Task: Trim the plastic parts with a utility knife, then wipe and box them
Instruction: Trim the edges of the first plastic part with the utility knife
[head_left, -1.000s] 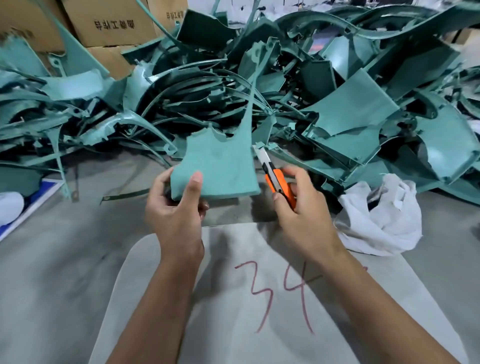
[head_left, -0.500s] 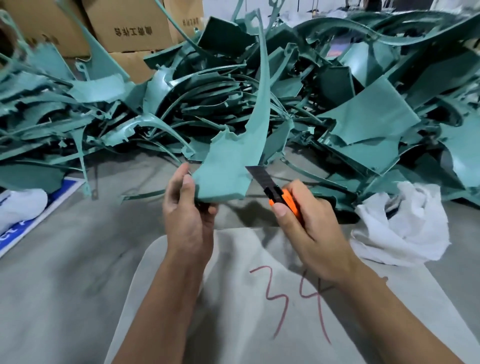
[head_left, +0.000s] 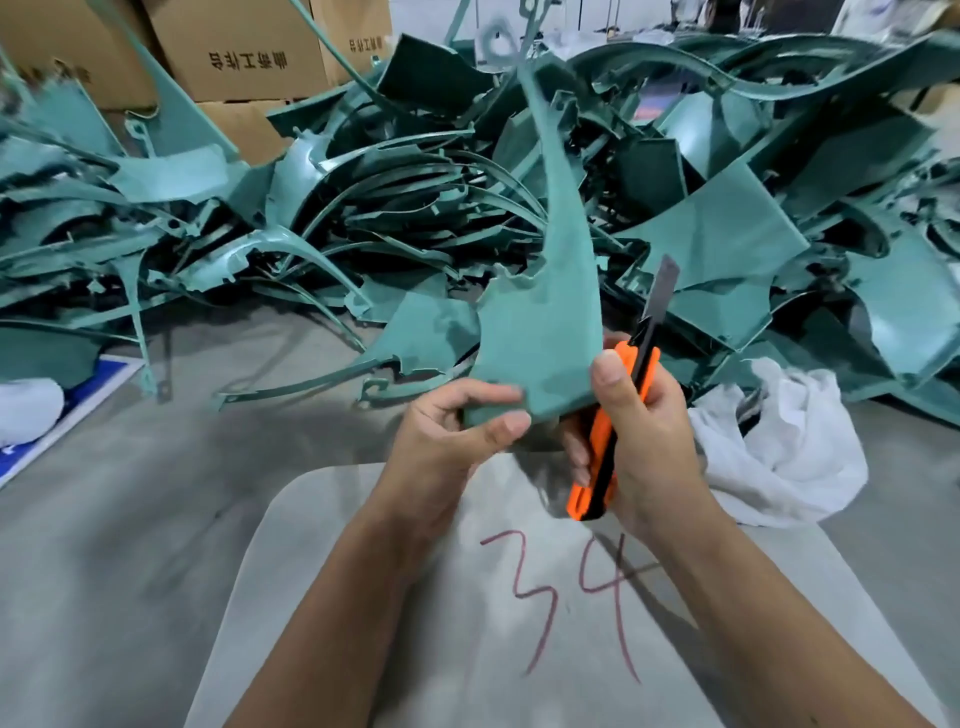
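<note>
A long, curved teal plastic part (head_left: 545, 332) stands upright in front of me, its narrow end rising over the pile. My left hand (head_left: 447, 447) pinches its wide bottom edge from the left. My right hand (head_left: 636, 441) grips an orange utility knife (head_left: 610, 441) with the blade out and pointing up, just right of the part. The right thumb presses on the part's lower right corner.
A big heap of teal plastic parts (head_left: 363, 218) fills the floor ahead. A white cloth (head_left: 779, 452) lies at the right. Cardboard boxes (head_left: 244, 52) stand behind at the left. A grey board marked 34 (head_left: 519, 623) lies under my arms.
The plastic part has swung to the right and stands more upright. The knife turned from pointing left at the part's edge to pointing up, and the right thumb now rests on the part.
</note>
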